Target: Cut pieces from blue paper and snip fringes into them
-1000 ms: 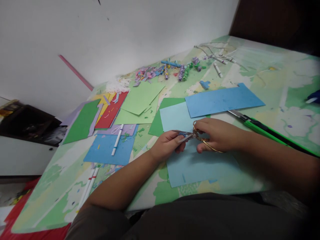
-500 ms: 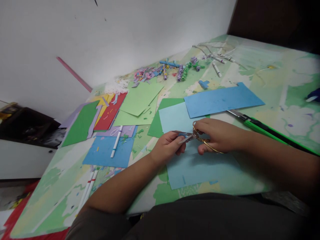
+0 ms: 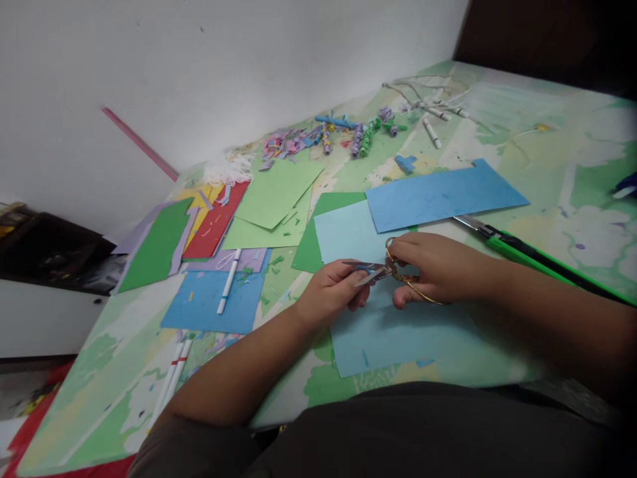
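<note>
My right hand (image 3: 435,269) is closed on the gold handles of a pair of scissors (image 3: 378,273), whose blades stand apart and point left. Pinched in my left hand (image 3: 334,287) is a small blue piece of paper (image 3: 365,269), lying between the blades. Its shape is mostly hidden by my fingers. Both hands are above a light blue sheet (image 3: 393,338) near the table's front edge. Behind them another pale blue sheet (image 3: 343,232) rests on a dark green sheet (image 3: 306,245), and a larger blue sheet (image 3: 442,196) overlaps it.
A green box cutter (image 3: 542,262) lies right, blade out. Left are coloured sheets (image 3: 159,245), a blue sheet (image 3: 199,302) and a white marker (image 3: 229,282). Rolled paper pieces (image 3: 357,139), paper scraps (image 3: 288,143), white string (image 3: 231,166) and several markers (image 3: 432,133) lie farther back.
My view has shifted slightly, so the things on the table appear a little higher and more to the left. Both hands keep nearly the same pose around the scissors and blue paper.
</note>
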